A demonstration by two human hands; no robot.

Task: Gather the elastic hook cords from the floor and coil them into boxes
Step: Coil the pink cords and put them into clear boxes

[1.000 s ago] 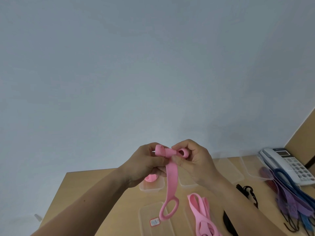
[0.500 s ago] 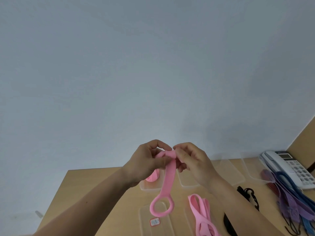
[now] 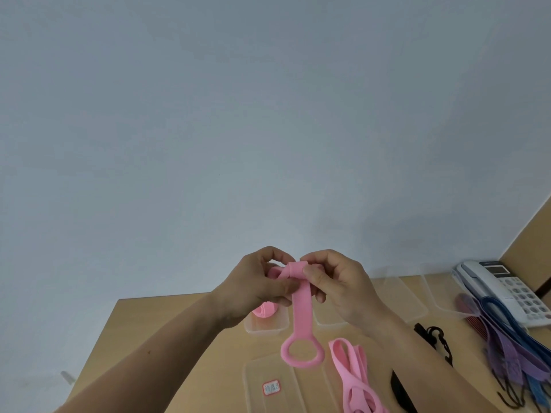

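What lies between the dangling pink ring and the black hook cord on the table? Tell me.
Head view: a loose bundle of pink cords lies on the table between the ring and the black hook cord.

soft, even, rather dim light with a cool grey cast; no glare. faint shadows sit on the wall (image 3: 268,129) above the hands. wide-angle bending shows at the edges, and detail is slightly soft.
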